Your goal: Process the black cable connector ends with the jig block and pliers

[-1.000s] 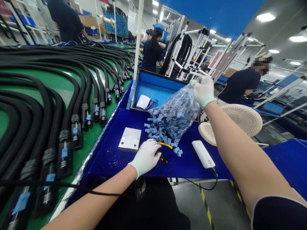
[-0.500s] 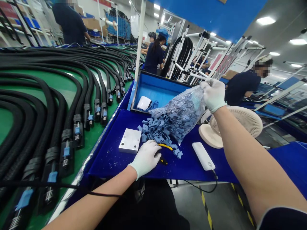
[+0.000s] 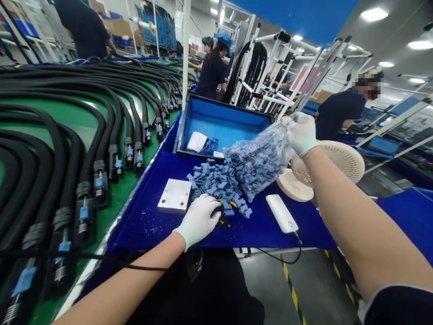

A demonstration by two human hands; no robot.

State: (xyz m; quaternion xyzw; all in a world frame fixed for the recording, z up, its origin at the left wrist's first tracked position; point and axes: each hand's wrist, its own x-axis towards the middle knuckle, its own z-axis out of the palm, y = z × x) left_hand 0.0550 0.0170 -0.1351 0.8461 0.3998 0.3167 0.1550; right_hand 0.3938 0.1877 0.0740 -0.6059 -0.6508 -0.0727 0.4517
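Observation:
My right hand [image 3: 300, 133], in a white glove, is shut on the gathered neck of a clear plastic bag [image 3: 260, 160] holding many blue foam pieces. The bag hangs tilted with its low end over the mat. Below it lies a loose pile of blue foam pieces [image 3: 216, 184] on a blue velvet mat [image 3: 149, 230]. My gloved left hand [image 3: 199, 220] lies at the pile's near edge, against yellow-handled pliers [image 3: 223, 220]. Their jaws are mostly hidden, and I cannot tell whether the fingers grip them.
A square aluminium plate [image 3: 174, 196] lies left of the pile, and a white power bank [image 3: 281, 213] with a black cable lies to the right. Behind stands a blue tray [image 3: 223, 121] holding white paper. Black hoses [image 3: 101, 135] lie on a green bench to the left. Co-workers stand beyond.
The pile on the mat has grown and spread, and the bag holds fewer pieces. The bag's low end has swung up and to the right. My left hand has stayed by the pliers.

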